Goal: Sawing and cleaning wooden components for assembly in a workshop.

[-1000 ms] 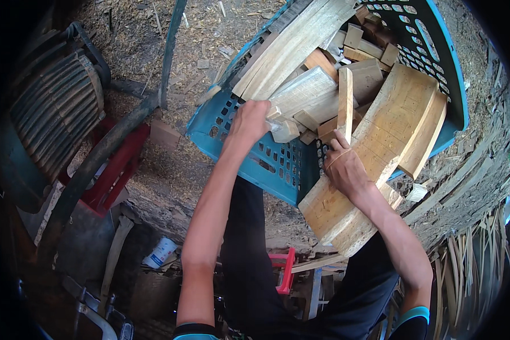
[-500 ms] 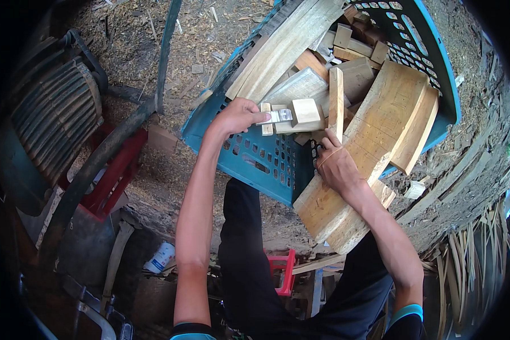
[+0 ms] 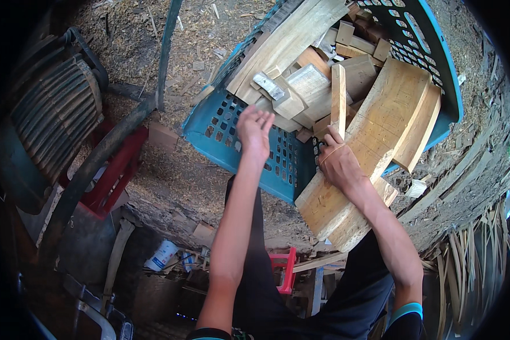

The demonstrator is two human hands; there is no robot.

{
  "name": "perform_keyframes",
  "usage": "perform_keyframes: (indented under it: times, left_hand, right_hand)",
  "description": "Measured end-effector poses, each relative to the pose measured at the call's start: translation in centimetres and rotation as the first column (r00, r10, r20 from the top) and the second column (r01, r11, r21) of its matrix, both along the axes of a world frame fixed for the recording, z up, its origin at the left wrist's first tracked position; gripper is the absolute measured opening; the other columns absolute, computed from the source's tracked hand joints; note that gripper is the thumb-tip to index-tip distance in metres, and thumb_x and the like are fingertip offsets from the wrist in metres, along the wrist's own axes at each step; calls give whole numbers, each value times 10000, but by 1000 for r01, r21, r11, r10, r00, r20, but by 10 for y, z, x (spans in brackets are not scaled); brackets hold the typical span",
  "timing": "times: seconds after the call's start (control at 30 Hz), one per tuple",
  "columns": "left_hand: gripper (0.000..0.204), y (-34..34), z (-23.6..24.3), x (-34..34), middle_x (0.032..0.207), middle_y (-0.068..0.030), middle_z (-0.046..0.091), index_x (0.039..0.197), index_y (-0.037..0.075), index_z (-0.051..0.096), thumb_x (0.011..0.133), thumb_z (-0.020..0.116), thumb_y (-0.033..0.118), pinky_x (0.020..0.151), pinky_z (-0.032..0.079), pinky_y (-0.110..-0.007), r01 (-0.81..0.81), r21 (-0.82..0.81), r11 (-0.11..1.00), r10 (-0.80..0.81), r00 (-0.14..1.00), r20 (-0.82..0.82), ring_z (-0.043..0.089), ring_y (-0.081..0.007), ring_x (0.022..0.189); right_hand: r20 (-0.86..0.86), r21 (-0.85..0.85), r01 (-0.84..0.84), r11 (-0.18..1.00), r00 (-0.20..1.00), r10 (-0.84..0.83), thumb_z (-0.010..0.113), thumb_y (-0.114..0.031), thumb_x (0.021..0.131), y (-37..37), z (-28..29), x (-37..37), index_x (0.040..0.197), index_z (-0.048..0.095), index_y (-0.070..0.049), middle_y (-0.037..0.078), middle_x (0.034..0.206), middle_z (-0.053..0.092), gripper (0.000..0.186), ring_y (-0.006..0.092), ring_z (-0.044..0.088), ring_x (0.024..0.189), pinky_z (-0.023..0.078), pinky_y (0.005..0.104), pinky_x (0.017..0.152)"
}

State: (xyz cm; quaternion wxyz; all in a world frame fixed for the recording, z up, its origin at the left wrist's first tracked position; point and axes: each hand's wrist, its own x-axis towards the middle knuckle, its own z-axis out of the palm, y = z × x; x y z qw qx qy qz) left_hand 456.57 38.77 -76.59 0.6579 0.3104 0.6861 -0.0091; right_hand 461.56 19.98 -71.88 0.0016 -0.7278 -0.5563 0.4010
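Observation:
My left hand [image 3: 255,129] hovers over the near left part of a blue plastic basket [image 3: 215,150], its fingers apart and nothing in them. Just beyond its fingertips, a small wooden block [image 3: 289,102] lies on the wood pieces, next to a flat, shiny silvery piece [image 3: 269,86]. My right hand [image 3: 341,161] is closed around the lower end of a narrow wooden stick [image 3: 338,93], which points up and away. Under that hand, a long, wide wooden board [image 3: 385,113] slants out over the basket's near rim.
More boards [image 3: 289,42] and offcuts [image 3: 360,73] fill the basket. Wood shavings [image 3: 204,34] cover the ground. At left are a ribbed machine housing [image 3: 56,107], a curved metal bar [image 3: 96,153] and a red crate [image 3: 110,175]. A red stool [image 3: 286,269] stands below, and thin strips [image 3: 470,272] lie at right.
My left hand has let go of the small wooden block with the silvery piece, which now lies turned on the pile. That hand has moved slightly right. My right hand stays on the stick.

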Motion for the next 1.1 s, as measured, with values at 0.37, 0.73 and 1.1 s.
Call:
perform_keyframes:
  times: [0.37, 0.73, 1.1]
  left_hand:
    - [425, -107, -86, -54, 1067, -172, 586, 1150, 21, 540, 803, 654, 238, 825, 454, -366, 475, -132, 870, -491, 809, -323, 582, -263, 957]
    - [665, -60, -23, -27, 936, -29, 473, 1259, 88, 353, 774, 714, 364, 740, 449, -284, -39, 50, 998, 38, 999, 10, 494, -132, 815]
    - [692, -36, -47, -5, 1166, -164, 517, 1207, -20, 381, 663, 765, 169, 896, 412, -348, 341, 114, 933, -329, 937, -117, 515, -231, 1052]
  right_hand:
    - [-11, 26, 108, 994, 994, -108, 542, -152, 750, 5, -2, -6, 613, 648, -79, 69, 704, 594, 188, 227, 523, 900, 249, 396, 1102]
    - [-71, -94, 22, 995, 997, -29, 510, -177, 788, 1, 14, 11, 732, 700, -113, 31, 778, 632, 208, 211, 519, 986, 237, 380, 1097]
    - [-3, -4, 43, 999, 999, -43, 496, -156, 786, 1, 8, 0, 712, 688, -114, 37, 752, 629, 209, 210, 542, 936, 274, 374, 1075]
